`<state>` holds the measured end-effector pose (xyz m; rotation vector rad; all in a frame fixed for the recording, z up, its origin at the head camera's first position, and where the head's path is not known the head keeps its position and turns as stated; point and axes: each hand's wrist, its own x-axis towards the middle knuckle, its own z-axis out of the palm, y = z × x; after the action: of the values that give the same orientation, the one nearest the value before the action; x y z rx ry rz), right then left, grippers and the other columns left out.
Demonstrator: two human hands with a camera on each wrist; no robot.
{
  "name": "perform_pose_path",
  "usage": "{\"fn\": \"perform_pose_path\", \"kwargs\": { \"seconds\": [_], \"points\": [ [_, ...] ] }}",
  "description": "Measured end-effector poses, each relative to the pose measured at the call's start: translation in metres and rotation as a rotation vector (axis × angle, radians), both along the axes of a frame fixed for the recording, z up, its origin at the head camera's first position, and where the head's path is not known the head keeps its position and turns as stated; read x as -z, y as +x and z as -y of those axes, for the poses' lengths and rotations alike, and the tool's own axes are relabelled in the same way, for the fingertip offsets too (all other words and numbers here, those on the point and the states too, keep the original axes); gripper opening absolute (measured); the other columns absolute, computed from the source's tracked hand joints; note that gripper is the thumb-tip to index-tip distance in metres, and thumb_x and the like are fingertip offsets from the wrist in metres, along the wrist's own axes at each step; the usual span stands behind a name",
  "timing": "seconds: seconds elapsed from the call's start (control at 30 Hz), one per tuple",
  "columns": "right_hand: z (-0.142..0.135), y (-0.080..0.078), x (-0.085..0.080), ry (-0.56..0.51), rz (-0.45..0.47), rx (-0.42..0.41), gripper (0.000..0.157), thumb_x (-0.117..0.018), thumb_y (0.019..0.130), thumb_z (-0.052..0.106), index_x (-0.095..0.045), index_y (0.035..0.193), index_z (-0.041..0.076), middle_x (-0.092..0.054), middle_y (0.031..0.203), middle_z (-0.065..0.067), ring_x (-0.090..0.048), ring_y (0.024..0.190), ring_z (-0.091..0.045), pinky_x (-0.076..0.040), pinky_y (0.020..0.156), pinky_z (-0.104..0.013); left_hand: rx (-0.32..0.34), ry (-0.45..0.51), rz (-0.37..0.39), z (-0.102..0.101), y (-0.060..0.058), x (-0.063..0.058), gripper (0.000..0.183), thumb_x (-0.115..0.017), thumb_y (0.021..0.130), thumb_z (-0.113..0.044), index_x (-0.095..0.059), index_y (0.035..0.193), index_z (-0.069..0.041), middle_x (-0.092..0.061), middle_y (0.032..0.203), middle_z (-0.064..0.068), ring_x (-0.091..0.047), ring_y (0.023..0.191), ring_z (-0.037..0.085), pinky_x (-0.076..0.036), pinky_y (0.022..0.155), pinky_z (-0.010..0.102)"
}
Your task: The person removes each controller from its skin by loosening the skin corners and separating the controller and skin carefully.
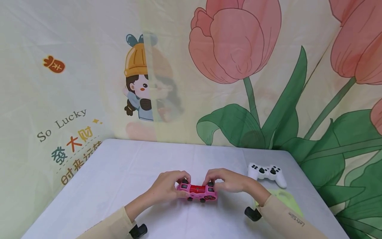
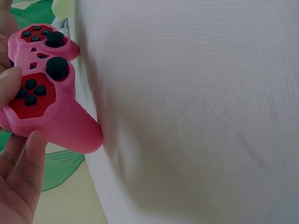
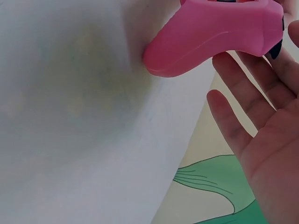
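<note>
While a sleeve (image 1: 282, 214) partly covers a green object (image 1: 288, 199), left grip (image 1: 167, 186) and right grip (image 1: 229, 180) grasping pink controller (image 1: 197, 189)

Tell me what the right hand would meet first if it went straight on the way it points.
The pink controller, which the right hand is touching. Beyond it, roughly along that line in the head view, the left hand seems next, though depth is unclear.
</note>
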<state>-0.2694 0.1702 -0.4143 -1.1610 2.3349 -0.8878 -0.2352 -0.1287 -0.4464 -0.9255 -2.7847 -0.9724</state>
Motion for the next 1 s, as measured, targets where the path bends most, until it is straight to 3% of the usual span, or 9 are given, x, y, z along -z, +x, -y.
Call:
{"fn": "perform_pose_path", "kwargs": {
  "seconds": [0.2,0.4,0.5,0.73,1.0],
  "points": [
    [0.004,0.0,0.002,-0.003,0.05,0.028,0.023,-0.053,0.096,0.013,-0.072,0.108,0.02,-0.07,0.109,0.009,-0.065,0.113,-0.012,-0.05,0.103,-0.041,0.009,-0.015,-0.019,-0.001,0.001,0.0,0.035,-0.094,0.081,-0.036,-0.066,0.103,-0.038,-0.064,0.089,-0.024,-0.063,0.089,0.002,-0.045,0.078,0.033],
    [0.004,-0.001,0.011,-0.072,0.094,0.016,0.018,-0.056,0.1,0.014,-0.071,0.109,0.02,-0.074,0.122,0.007,-0.066,0.116,-0.013,-0.052,0.102,-0.04,0.015,-0.024,-0.021,0.0,0.0,0.001,0.035,-0.094,0.081,-0.038,-0.066,0.103,-0.037,-0.063,0.087,-0.024,-0.062,0.088,0.0,-0.044,0.077,0.032],
    [0.003,-0.002,0.013,-0.079,0.081,0.016,0.019,-0.056,0.1,0.014,-0.071,0.109,0.02,-0.073,0.118,0.007,-0.065,0.113,-0.012,-0.051,0.103,-0.04,0.01,-0.021,-0.021,0.001,0.0,0.002,0.035,-0.094,0.081,-0.038,-0.066,0.103,-0.038,-0.063,0.087,-0.024,-0.063,0.088,0.0,-0.044,0.077,0.033],
    [0.002,-0.002,0.007,-0.025,0.08,0.032,0.021,-0.056,0.101,0.016,-0.071,0.114,0.025,-0.068,0.11,0.011,-0.061,0.103,-0.014,-0.05,0.094,-0.039,0.012,-0.019,-0.037,0.002,0.0,0.003,0.036,-0.094,0.081,-0.038,-0.066,0.104,-0.038,-0.063,0.087,-0.024,-0.062,0.087,0.0,-0.045,0.076,0.032],
    [0.005,-0.003,-0.003,0.085,0.079,0.058,0.028,-0.046,0.099,0.015,-0.07,0.11,0.026,-0.066,0.112,0.011,-0.059,0.109,-0.014,-0.048,0.096,-0.04,0.037,-0.056,-0.032,0.003,0.0,0.003,0.038,-0.093,0.082,-0.037,-0.065,0.107,-0.039,-0.064,0.091,-0.025,-0.06,0.088,-0.001,-0.046,0.08,0.032]
  ]
}}
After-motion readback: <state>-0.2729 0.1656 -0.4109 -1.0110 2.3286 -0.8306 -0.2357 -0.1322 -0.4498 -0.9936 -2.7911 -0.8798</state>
